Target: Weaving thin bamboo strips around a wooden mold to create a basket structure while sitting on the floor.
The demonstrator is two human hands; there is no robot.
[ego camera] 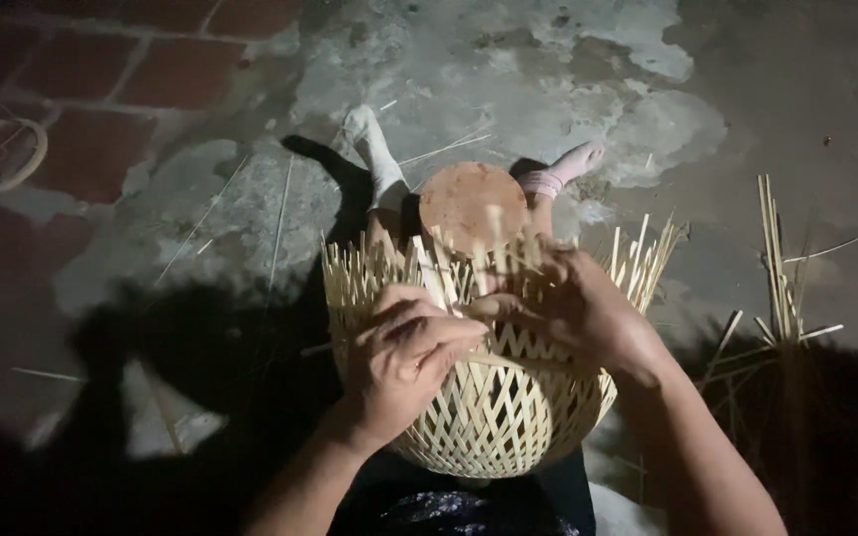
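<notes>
Left hand curled tight, fingers folded over the upper rim zone of the woven bamboo basket, pinching loose strips there. Right hand half closed, fingers hooked over the rim from the other side, thumb tip meeting the left hand's fingers; exact strip gripped can't be told. Basket sits in the person's lap, between the legs, open diagonal lattice, pale flat strips, rounded body, unwoven strip ends sticking up ragged round the rim. Round reddish-brown disc just beyond the rim, between the feet. Bundle of spare bamboo strips on the right, well apart. Floor rough patchy concrete, brick-red tiles top left, stray slivers scattered. Open floor to the left, in deep shadow.
</notes>
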